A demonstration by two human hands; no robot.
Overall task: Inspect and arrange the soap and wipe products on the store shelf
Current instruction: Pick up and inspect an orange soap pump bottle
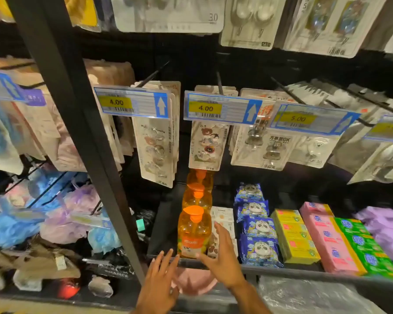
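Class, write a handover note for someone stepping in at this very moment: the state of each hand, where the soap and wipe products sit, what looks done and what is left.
Left hand: open, fingers spread, holding nothing, low in front of the shelf edge.
Right hand: open, beside the front orange soap bottle; contact cannot be told.
Products: more orange bottles queue behind the front one. To their right stand rows of blue panda packs, yellow packs, pink packs and green packs.
Done: the rows look lined up.
Left: nothing is gripped yet. Probably check the front bottle, then the other rows.
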